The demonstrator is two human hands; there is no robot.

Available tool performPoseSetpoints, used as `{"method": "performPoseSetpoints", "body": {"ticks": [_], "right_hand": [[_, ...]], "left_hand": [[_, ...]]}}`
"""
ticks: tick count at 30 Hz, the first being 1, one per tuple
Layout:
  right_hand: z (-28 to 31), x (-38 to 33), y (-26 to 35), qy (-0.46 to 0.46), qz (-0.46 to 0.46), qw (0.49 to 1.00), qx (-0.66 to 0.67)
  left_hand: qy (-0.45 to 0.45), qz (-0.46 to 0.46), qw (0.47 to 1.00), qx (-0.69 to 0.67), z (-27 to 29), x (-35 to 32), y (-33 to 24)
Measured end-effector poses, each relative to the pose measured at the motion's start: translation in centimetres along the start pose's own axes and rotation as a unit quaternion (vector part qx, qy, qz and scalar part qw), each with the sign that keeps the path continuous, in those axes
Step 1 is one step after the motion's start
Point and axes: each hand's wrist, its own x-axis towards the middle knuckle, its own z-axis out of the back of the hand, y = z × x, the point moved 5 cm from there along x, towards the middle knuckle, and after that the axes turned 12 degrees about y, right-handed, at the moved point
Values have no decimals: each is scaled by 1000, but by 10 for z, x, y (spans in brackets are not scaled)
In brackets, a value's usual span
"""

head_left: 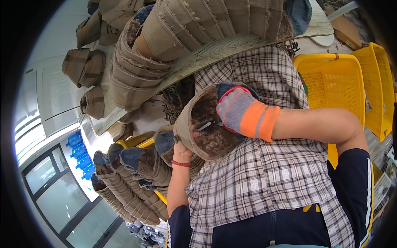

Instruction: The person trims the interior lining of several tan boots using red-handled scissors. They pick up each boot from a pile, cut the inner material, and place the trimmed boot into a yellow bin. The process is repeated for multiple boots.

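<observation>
A tan, boot-shaped upper with brown and blue furry lining lies across my lap, its opening facing up. My left hand, bare with a red bead bracelet at the wrist, grips the upper's left edge; fingertips show inside the opening. In my right hand, gloved in grey and orange, is a pair of scissors with red handles. Their dark blades point left into the lined opening, close to my left fingertips. Whether the blades touch the lining I cannot tell.
Nested tan uppers line the wooden bench ahead, with separate ones at its left. More stacked uppers lie at my left over a yellow crate. Yellow baskets stand at right. Blue water bottles stand far left.
</observation>
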Motion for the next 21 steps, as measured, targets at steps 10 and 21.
{"method": "performPoseSetpoints", "body": {"ticks": [10,21], "right_hand": [[-11,5,3,53,17,998,12],[8,-30,-36,29,-90,986,139]], "left_hand": [[16,-10,1000,-1,-6,2,4],[4,-13,1000,6,-1,4,6]]}}
